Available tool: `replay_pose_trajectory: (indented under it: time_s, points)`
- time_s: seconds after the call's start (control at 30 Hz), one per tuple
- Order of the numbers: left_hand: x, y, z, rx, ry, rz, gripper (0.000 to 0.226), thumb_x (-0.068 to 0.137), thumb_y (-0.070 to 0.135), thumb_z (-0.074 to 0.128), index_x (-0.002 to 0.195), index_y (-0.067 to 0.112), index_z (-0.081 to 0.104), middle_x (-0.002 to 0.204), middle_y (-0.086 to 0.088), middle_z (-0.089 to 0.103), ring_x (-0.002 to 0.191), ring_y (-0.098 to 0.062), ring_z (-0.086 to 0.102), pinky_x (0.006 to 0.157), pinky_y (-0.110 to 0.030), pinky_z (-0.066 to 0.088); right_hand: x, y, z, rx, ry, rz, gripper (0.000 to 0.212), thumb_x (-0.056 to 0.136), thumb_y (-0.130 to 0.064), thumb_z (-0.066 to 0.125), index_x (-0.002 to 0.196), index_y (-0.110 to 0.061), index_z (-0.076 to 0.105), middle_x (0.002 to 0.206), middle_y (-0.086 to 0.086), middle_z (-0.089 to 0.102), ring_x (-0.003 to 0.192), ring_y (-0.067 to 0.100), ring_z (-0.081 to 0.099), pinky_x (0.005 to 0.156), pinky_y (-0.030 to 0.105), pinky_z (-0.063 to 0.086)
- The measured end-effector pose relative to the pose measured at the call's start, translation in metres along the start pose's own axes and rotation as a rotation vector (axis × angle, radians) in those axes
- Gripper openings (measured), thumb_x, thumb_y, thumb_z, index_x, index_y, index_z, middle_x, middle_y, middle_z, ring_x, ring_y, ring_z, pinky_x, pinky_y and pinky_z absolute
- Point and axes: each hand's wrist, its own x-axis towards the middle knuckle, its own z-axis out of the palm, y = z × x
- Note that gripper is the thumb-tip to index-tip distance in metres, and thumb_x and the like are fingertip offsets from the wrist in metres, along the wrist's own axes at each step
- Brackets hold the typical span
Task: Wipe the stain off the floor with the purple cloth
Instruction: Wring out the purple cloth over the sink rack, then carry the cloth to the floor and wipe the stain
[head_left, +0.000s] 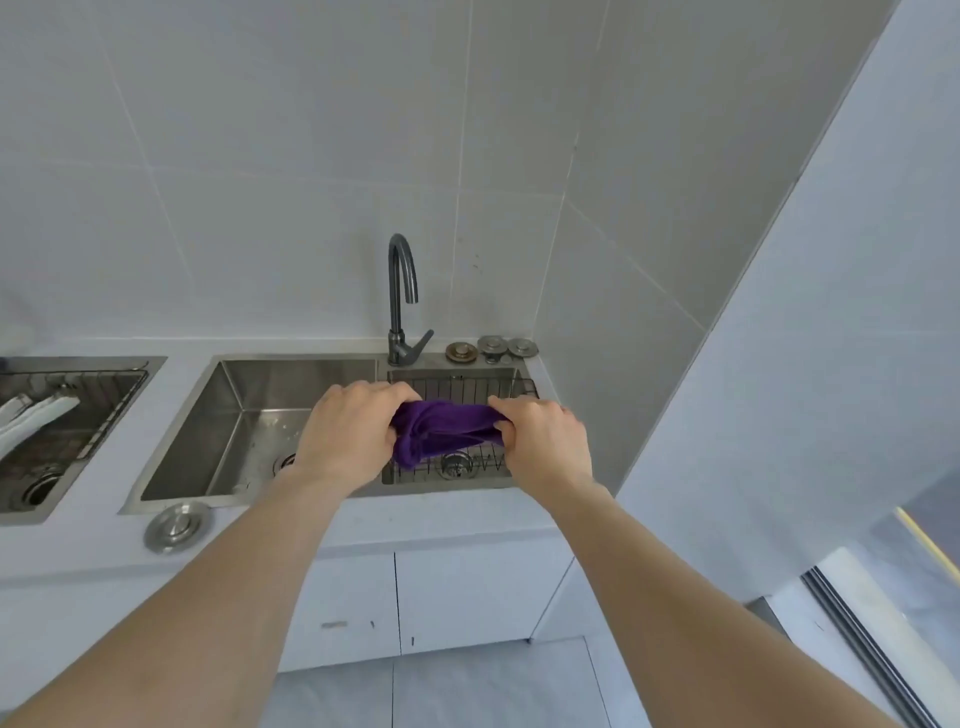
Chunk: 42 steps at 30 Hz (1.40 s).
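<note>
The purple cloth (441, 428) is bunched and twisted between both hands above the right basin of the steel sink (176, 431). My left hand (348, 434) grips its left end, my right hand (545, 441) grips its right end. A strip of grey floor (441, 691) shows below the cabinets; no stain is visible on it.
A dark tap (402, 296) stands behind the sink. A wire rack (467, 387) sits in the right basin over a drain (456, 464). Three metal stoppers (491, 348) lie at the back, another disc (178, 526) on the counter front. A second sink (62, 431) is at left; white cabinets (457, 597) below.
</note>
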Motion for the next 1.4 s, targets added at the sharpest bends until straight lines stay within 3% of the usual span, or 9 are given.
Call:
replay_pose_trajectory:
  time_s: [0.1, 0.23, 0.37, 0.53, 0.77, 0.9, 1.03, 1.2, 1.4]
  points:
    - [-0.017, 0.012, 0.014, 0.012, -0.023, -0.008, 0.043, 0.082, 0.006, 0.067, 0.118, 0.031, 0.065, 0.106, 0.002, 0.074, 0.1, -0.029, 0.065, 0.085, -0.041, 0.046, -0.023, 0.012, 0.003, 0.016, 0.003, -0.004, 0.031, 0.098, -0.01, 0.055, 0.125, -0.02, 0.067, 0.102, 0.009, 0.073, 0.088, 0.039, 0.065, 0.07, 0.036, 0.042]
    - [-0.043, 0.033, 0.043, -0.007, -0.058, -0.034, 0.042, 0.082, 0.005, 0.067, 0.117, 0.029, 0.066, 0.105, -0.001, 0.074, 0.099, -0.033, 0.065, 0.08, -0.04, 0.044, -0.061, 0.034, 0.013, 0.051, -0.034, 0.046, 0.028, 0.097, -0.01, 0.053, 0.116, -0.022, 0.07, 0.103, 0.006, 0.073, 0.089, 0.037, 0.064, 0.071, 0.04, 0.049]
    - [-0.081, 0.056, 0.089, -0.049, -0.128, -0.037, 0.045, 0.08, 0.002, 0.065, 0.115, 0.031, 0.067, 0.103, 0.0, 0.075, 0.097, -0.033, 0.065, 0.078, -0.039, 0.048, -0.112, 0.065, 0.034, 0.068, -0.115, 0.09, 0.027, 0.094, -0.009, 0.054, 0.109, -0.024, 0.071, 0.097, 0.004, 0.074, 0.088, 0.034, 0.064, 0.068, 0.036, 0.042]
    - [-0.126, 0.086, 0.144, -0.053, -0.199, -0.042, 0.046, 0.08, 0.001, 0.061, 0.116, 0.028, 0.067, 0.101, 0.0, 0.074, 0.094, -0.033, 0.064, 0.083, -0.042, 0.047, -0.169, 0.103, 0.061, 0.077, -0.192, 0.149, 0.026, 0.094, -0.011, 0.053, 0.107, -0.023, 0.071, 0.097, 0.001, 0.075, 0.085, 0.034, 0.063, 0.068, 0.038, 0.048]
    - [-0.18, 0.1, 0.218, -0.099, -0.253, -0.088, 0.043, 0.082, 0.001, 0.059, 0.118, 0.024, 0.06, 0.1, 0.001, 0.074, 0.089, -0.032, 0.061, 0.074, -0.036, 0.037, -0.236, 0.14, 0.114, 0.113, -0.242, 0.189, 0.022, 0.097, -0.014, 0.052, 0.115, -0.024, 0.061, 0.092, 0.0, 0.076, 0.077, 0.036, 0.062, 0.061, 0.035, 0.041]
    - [-0.204, 0.091, 0.267, -0.121, -0.275, -0.085, 0.041, 0.078, -0.002, 0.059, 0.111, 0.021, 0.054, 0.091, 0.001, 0.073, 0.079, -0.032, 0.058, 0.065, -0.034, 0.033, -0.268, 0.153, 0.16, 0.087, -0.296, 0.253, 0.012, 0.097, -0.014, 0.05, 0.105, -0.02, 0.057, 0.077, 0.004, 0.07, 0.07, 0.035, 0.057, 0.057, 0.036, 0.036]
    - [-0.23, 0.069, 0.322, -0.153, -0.345, -0.078, 0.038, 0.077, -0.003, 0.06, 0.105, 0.022, 0.056, 0.086, 0.003, 0.071, 0.077, -0.029, 0.058, 0.065, -0.034, 0.033, -0.3, 0.16, 0.216, 0.071, -0.336, 0.31, 0.012, 0.099, -0.019, 0.053, 0.107, -0.021, 0.063, 0.077, 0.005, 0.07, 0.072, 0.036, 0.059, 0.06, 0.035, 0.034]
    - [-0.282, 0.036, 0.397, -0.153, -0.408, -0.108, 0.036, 0.074, -0.005, 0.066, 0.1, 0.019, 0.059, 0.079, 0.001, 0.069, 0.067, -0.025, 0.047, 0.064, -0.034, 0.033, -0.349, 0.159, 0.298, 0.084, -0.348, 0.387, 0.013, 0.098, -0.021, 0.057, 0.1, -0.025, 0.069, 0.075, 0.003, 0.072, 0.068, 0.036, 0.06, 0.059, 0.039, 0.046]
    - [-0.349, -0.005, 0.494, -0.168, -0.486, -0.126, 0.036, 0.075, -0.004, 0.065, 0.103, 0.018, 0.059, 0.08, 0.001, 0.07, 0.072, -0.028, 0.057, 0.065, -0.033, 0.033, -0.412, 0.16, 0.402, 0.085, -0.348, 0.443, 0.015, 0.097, -0.017, 0.059, 0.099, -0.024, 0.072, 0.077, 0.003, 0.074, 0.067, 0.037, 0.061, 0.058, 0.035, 0.043]
